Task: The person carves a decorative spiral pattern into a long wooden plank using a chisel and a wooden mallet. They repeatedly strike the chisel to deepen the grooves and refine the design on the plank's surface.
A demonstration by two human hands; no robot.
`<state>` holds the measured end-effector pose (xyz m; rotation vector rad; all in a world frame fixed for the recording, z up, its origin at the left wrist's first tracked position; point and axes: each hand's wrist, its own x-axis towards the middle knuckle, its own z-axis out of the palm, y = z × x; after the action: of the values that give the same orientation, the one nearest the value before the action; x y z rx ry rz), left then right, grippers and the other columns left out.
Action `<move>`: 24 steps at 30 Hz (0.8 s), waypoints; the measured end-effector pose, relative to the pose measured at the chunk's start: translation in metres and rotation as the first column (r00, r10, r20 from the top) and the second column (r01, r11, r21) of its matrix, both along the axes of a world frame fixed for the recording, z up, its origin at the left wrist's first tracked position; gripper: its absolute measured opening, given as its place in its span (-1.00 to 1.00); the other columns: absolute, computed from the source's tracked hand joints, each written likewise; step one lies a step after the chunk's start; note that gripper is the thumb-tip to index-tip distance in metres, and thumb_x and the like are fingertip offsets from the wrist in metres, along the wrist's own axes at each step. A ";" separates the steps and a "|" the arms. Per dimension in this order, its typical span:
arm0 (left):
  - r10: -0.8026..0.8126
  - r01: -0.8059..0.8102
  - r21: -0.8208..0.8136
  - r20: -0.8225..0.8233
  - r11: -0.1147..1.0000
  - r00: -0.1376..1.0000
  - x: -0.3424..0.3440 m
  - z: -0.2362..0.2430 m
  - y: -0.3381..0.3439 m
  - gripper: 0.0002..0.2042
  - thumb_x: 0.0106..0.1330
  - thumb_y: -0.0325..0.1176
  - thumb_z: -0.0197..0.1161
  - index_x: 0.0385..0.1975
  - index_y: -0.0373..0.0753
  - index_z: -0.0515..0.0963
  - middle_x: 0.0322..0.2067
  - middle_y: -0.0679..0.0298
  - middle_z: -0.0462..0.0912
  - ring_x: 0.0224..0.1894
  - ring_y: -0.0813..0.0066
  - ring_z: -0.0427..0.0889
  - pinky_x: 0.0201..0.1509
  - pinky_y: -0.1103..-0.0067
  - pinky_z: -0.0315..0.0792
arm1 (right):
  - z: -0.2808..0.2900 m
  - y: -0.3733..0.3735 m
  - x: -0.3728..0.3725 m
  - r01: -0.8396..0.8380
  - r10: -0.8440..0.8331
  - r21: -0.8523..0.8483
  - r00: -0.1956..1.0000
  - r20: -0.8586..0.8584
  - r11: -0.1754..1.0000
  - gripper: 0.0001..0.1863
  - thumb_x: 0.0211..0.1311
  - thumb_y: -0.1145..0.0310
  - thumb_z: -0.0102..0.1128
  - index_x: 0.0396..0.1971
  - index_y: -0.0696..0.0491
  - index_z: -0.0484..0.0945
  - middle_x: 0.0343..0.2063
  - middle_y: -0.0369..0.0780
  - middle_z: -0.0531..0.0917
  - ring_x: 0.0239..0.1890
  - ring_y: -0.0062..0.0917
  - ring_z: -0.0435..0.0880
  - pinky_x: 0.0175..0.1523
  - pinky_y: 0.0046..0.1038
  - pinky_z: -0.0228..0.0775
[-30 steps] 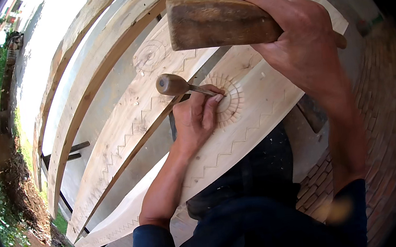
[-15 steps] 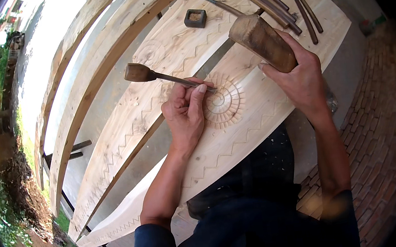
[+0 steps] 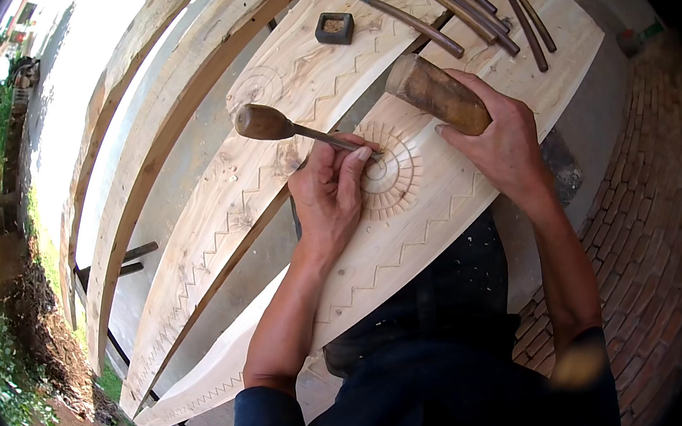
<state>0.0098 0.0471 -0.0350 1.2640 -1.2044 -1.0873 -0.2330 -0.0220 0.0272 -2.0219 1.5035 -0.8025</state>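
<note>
My left hand (image 3: 328, 188) pinches the metal shaft of a wood carving chisel (image 3: 267, 123), whose rounded wooden handle tilts up to the left. The chisel's tip meets a spiral carving (image 3: 394, 176) ringed by small notches, on a long pale curved board (image 3: 394, 245); my fingers cover part of it. The side of this hand rests on the board. To the right, my right hand (image 3: 501, 142) wraps round a worn wooden block mallet (image 3: 438, 96), held above the board and apart from the chisel. A zigzag line is carved along the board's near edge.
Several carving tools (image 3: 469, 4) lie at the far right of the boards, near a small dark square box (image 3: 334, 28). A second carved board (image 3: 225, 217) lies alongside, across a gap. Rough curved beams (image 3: 145, 163) stand beyond. Brick paving (image 3: 632, 216) is at right.
The mallet and my right hand have moved left and slightly down. My left hand and the chisel have shifted slightly right, the chisel's handle coming lower and closer.
</note>
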 end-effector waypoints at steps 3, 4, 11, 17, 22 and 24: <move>0.007 -0.007 -0.005 -0.010 1.000 1.000 0.000 -0.001 0.000 -0.85 0.70 -0.55 0.19 0.10 -0.47 0.59 -0.07 0.09 0.84 0.00 0.52 0.79 0.18 0.56 0.68 | -0.001 0.000 0.000 -0.006 0.007 -0.005 1.000 0.013 1.000 -0.29 0.16 0.46 0.63 0.36 -0.05 0.64 0.07 -0.06 0.85 0.11 -0.11 0.86 0.20 -0.23 0.68; 0.026 -0.026 -0.010 -0.022 1.000 0.999 -0.001 -0.001 -0.001 -0.87 0.68 -0.56 0.22 0.07 -0.47 0.60 -0.10 0.11 0.85 -0.04 0.55 0.78 0.12 0.58 0.67 | -0.001 0.000 0.001 -0.009 0.009 0.001 1.000 0.017 1.000 -0.29 0.16 0.46 0.63 0.36 -0.05 0.64 0.07 -0.06 0.85 0.11 -0.11 0.86 0.20 -0.23 0.68; 0.028 -0.028 0.008 0.015 1.000 0.999 -0.001 -0.002 -0.001 -0.87 0.67 -0.55 0.25 0.05 -0.47 0.62 -0.11 0.13 0.86 -0.06 0.56 0.79 0.11 0.59 0.67 | 0.002 0.001 0.003 -0.005 0.005 0.007 1.000 -0.016 1.000 -0.29 0.17 0.47 0.63 0.37 -0.05 0.64 0.07 -0.06 0.85 0.10 -0.11 0.86 0.21 -0.23 0.67; 0.005 -0.005 0.008 0.070 1.000 0.998 -0.001 0.002 0.001 -0.87 0.68 -0.56 0.22 0.06 -0.46 0.62 -0.09 0.16 0.85 -0.04 0.56 0.78 0.15 0.59 0.66 | 0.000 0.001 0.001 -0.009 0.009 -0.010 1.000 0.002 1.000 -0.28 0.15 0.48 0.64 0.37 0.01 0.63 0.08 -0.06 0.85 0.11 -0.17 0.87 0.23 -0.26 0.67; 0.087 -0.066 -0.125 0.168 0.990 0.982 -0.005 -0.003 -0.001 -0.93 0.56 -0.55 0.35 -0.09 -0.39 0.70 -0.27 0.12 0.88 -0.26 0.45 0.85 -0.11 0.55 0.68 | 0.011 0.001 0.007 -0.014 0.012 0.040 0.999 0.049 0.999 -0.26 0.13 0.58 0.62 0.39 0.07 0.63 0.13 -0.06 0.84 0.17 -0.29 0.86 0.31 -0.32 0.66; 0.089 -0.024 -0.194 0.334 0.981 0.938 -0.005 0.004 -0.001 -0.95 0.52 -0.56 0.37 -0.12 -0.36 0.72 -0.30 0.09 0.88 -0.31 0.34 0.87 -0.16 0.51 0.68 | 0.020 -0.001 0.013 -0.051 0.057 -0.131 0.998 0.039 0.990 -0.25 0.13 0.60 0.63 0.39 0.02 0.65 0.15 -0.09 0.84 0.17 -0.29 0.87 0.31 -0.31 0.68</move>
<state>0.0048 0.0460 -0.0305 1.3659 -1.4829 -0.7080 -0.2201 -0.0233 0.0474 -2.1159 1.3996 -0.9378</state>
